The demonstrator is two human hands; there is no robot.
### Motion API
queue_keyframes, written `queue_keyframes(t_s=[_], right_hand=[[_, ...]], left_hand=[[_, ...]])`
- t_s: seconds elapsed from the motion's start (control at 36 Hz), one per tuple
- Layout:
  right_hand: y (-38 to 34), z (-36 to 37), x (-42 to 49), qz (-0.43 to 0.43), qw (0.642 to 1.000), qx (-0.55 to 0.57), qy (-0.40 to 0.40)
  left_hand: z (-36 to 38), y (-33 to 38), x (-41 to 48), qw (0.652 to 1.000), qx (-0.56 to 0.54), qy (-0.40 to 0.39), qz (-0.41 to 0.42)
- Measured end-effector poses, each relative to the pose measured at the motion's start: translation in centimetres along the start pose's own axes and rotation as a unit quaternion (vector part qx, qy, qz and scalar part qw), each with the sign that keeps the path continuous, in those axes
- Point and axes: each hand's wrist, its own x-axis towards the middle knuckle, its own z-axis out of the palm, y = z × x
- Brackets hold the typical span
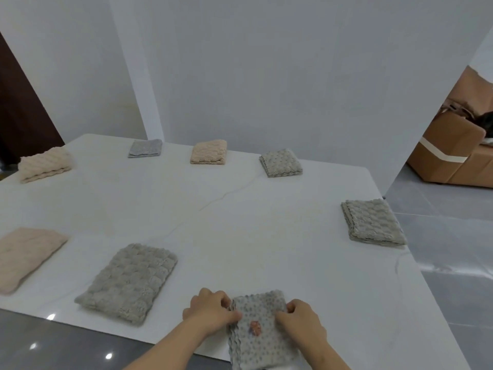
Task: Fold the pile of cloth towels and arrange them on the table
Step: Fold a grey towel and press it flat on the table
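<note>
**Towel folding, late stage, seen from the head camera.** The spotted towel (260, 335) lies at the near edge of the white table (240, 214). Its lower part overhangs that edge, and it is already doubled into several layers that show along its left side.

The left hand (210, 309) pinches the layered left edge with curled fingers. The right hand (301, 323) is curled over the right edge and appears to grip it too, though its fingertips are hidden under the knuckles.

Seven other towels sit folded and well apart, in a loose ring around the spotted towel:
- Just to its left is a grey towel (128, 283).
- Farther left is a pink towel (26, 257), cut by the frame.
- Far beyond and to the left is a cream towel (45, 164).
- Far beyond, in a row, are a blue towel (145, 148), a peach towel (208, 152) and a small grey towel (280, 162).
- Beyond and to the right is a second grey towel (373, 222).

No unfolded pile shows on the table, so this is judged the last or nearly the last piece, though a pile could lie out of frame. What remains is to square this fold and set the spotted towel in its place in the ring.
</note>
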Motion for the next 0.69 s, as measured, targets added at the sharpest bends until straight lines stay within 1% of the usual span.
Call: queue_keyframes(t_s=[0.08,0.17,0.22,0.31,0.39,0.56,0.64,0.69], right_hand=[[0.0,0.2,0.2,0.002,1.0,0.025,0.002],[-0.1,0.6,0.8,0.0,0.999,0.042,-0.002],[-0.4,0.8,1.2,-0.002,0.999,0.052,-0.009],[-0.6,0.8,1.6,-0.007,0.997,0.069,-0.013],[-0.6,0.9,2.1,-0.012,0.996,0.082,-0.012],[-0.9,0.4,3.1,-0.033,0.995,0.096,-0.003],[-0.9,0.5,3.2,-0.037,0.995,0.091,0.004],[-0.9,0.7,3.1,-0.034,0.996,0.082,0.006]], left_hand=[[0.1,-0.1,0.3,0.998,-0.044,0.029,-0.015],[0.0,-0.6,1.1,0.988,-0.146,0.049,-0.024],[-0.2,-0.9,1.6,0.977,-0.206,0.058,-0.011],[-0.9,-1.0,2.2,0.969,-0.239,0.064,0.01],[-1.3,-1.1,2.7,0.973,-0.223,0.052,0.021],[-1.8,-1.0,2.7,0.99,-0.135,0.024,0.044],[-1.7,-1.3,3.1,0.993,-0.107,0.021,0.046],[-1.5,-1.3,3.3,0.993,-0.107,0.027,0.043]])
